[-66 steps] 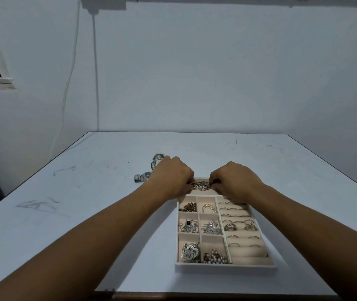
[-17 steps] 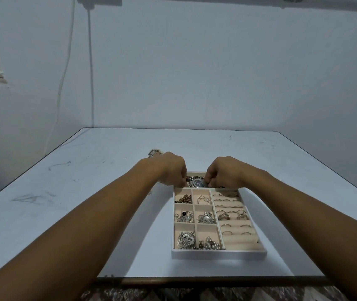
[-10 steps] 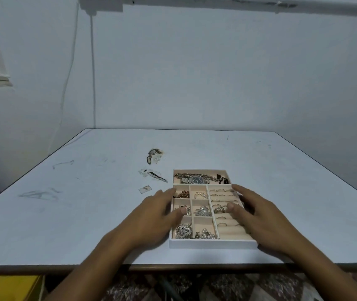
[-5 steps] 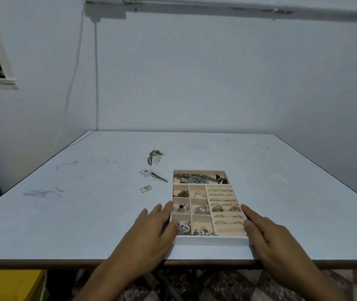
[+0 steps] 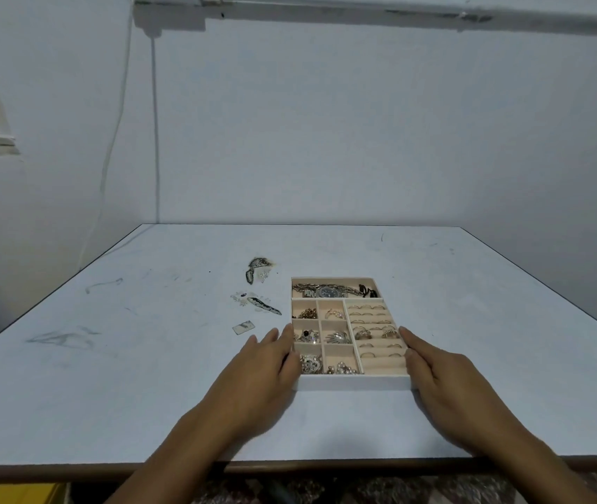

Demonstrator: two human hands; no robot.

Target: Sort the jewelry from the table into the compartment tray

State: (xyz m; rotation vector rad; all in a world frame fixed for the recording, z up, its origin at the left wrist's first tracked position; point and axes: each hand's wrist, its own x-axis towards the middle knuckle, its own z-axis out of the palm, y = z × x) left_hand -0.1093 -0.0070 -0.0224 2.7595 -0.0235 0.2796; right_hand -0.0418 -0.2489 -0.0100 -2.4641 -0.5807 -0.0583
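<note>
Closest to the person, the left hand lies flat on the desk. Its fingers are straight and rest against the left side of the tray. The right hand does the same on the other side, with straight fingers along the right wall. Neither hand is gripping anything.

The tray sits between the two hands, near the front edge of the desk. In its near left box is a shiny silver brooch. Next to that, in the near middle box, is a little heap of round beads. The right part of the tray has soft rolls with rings tucked into them. The small boxes further back each hold a piece too. The long box at the far end holds a watch with chains beside it.

On the desk left of the tray lies a small flat tag. Beyond it are some loose bits, and more bits further back. They are too small to tell what they are.

Behind the desk is a plain wall with a thin cable hanging down it.
</note>
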